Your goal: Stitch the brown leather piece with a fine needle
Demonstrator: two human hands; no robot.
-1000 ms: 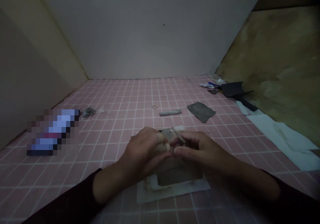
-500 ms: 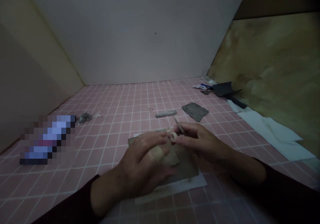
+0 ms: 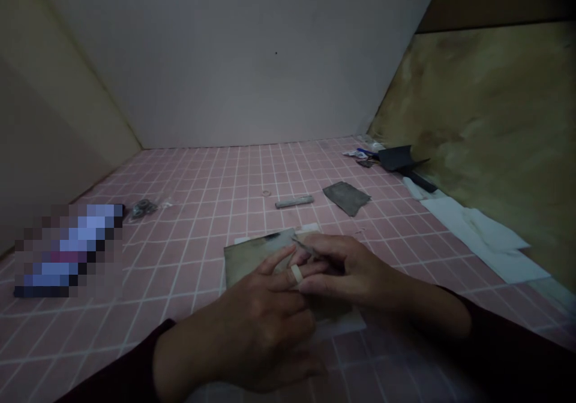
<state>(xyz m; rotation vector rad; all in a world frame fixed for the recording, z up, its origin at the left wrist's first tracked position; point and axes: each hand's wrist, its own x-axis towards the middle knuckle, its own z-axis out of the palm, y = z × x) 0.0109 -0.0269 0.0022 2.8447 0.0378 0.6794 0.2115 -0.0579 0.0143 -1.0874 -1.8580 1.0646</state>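
Note:
A pale, cream-coloured ring (image 3: 296, 273) sits around a finger of my left hand (image 3: 265, 316), whose fingers are stretched out and apart. From the right, my right hand (image 3: 355, 271) pinches at that ring with thumb and fingers. A thin greyish strip (image 3: 303, 246) also sticks out from my right fingers; its kind is unclear. Beneath both hands lies a grey-brown sheet (image 3: 245, 259), partly covered by them, on white paper (image 3: 344, 325).
Farther back on the pink checked tablecloth (image 3: 202, 175) are another thin ring (image 3: 266, 193), a grey rod (image 3: 294, 201) and dark grey sheets (image 3: 346, 198). A blurred-out device (image 3: 72, 250) and small bagged parts (image 3: 143, 207) lie left. To the right are a black dustpan-like piece (image 3: 398, 158) and white paper (image 3: 477, 229).
The ring, earlier held between my right fingers beside my left hand, is now around a left finger. My right hand has come lower and left, against my left hand. The view has shifted slightly.

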